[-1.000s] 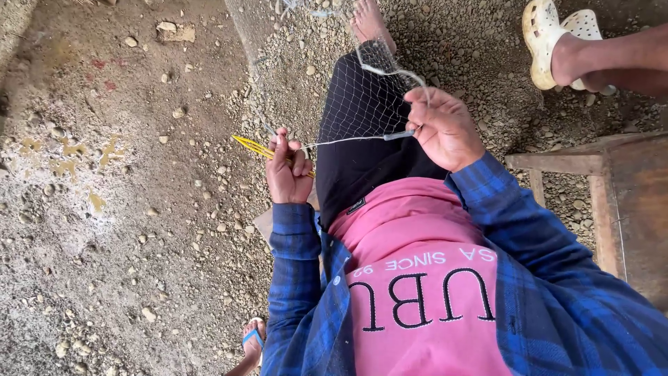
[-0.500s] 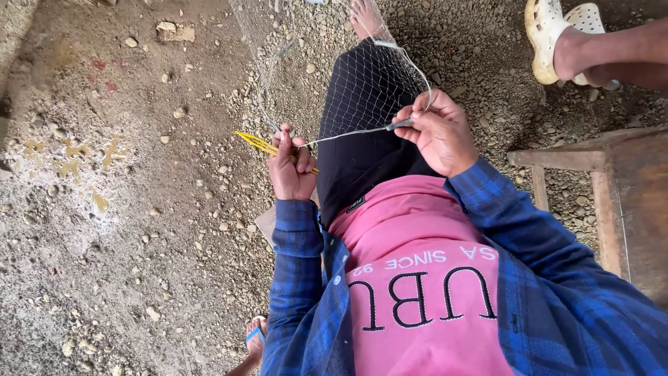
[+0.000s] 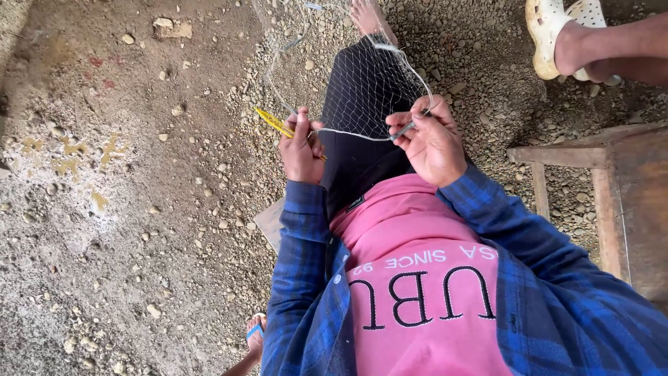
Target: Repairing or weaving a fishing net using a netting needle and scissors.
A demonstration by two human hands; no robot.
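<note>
Netting needle [image 3: 273, 122], yellow, gripped in closed left hand [image 3: 301, 147], points far-left; taut line runs right to right hand [image 3: 431, 143] pinching fishing net [image 3: 362, 90] edge.

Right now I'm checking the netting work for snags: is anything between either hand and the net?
Nothing visible. The left hand holds the yellow needle at the net; the right hand pinches its edge cord directly.

Yellow needle, pale net, pink and blue clothes

The netting needle [image 3: 273, 122] is yellow, the fishing net [image 3: 362, 90] whitish; the shirt [image 3: 417, 292] is pink with black lettering, the overshirt [image 3: 557, 278] blue-and-black plaid, the trousers [image 3: 351, 163] black.
</note>
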